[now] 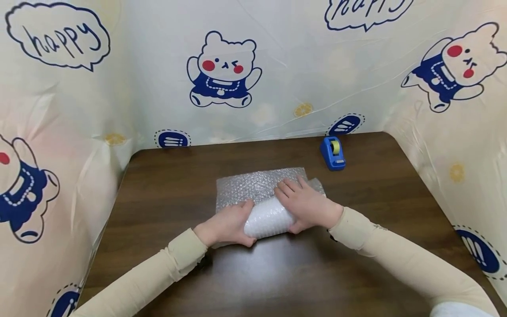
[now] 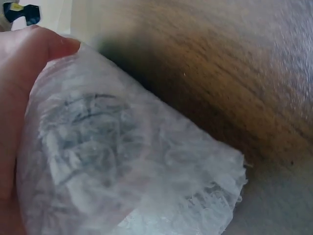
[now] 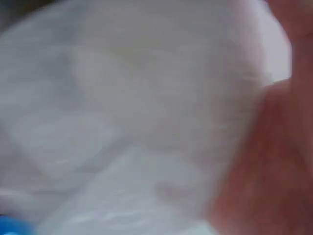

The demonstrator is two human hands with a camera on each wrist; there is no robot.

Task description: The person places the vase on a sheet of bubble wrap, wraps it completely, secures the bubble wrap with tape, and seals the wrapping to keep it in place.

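A white cylinder-shaped roll wrapped in bubble wrap lies across the middle of the table, tilted slightly up to the right. Behind it a flat part of the bubble wrap sheet spreads on the tabletop. My left hand grips the roll's left end, thumb on the near side. At the other end my right hand holds the roll, fingers over the top. In the left wrist view, loose bubble wrap sticks out past the roll's end. The right wrist view is blurred; what lies inside the wrap cannot be made out.
A blue tape dispenser with a yellowish roll stands near the back edge, right of the bubble wrap. The dark wooden table is bordered at the back and sides by a printed curtain.
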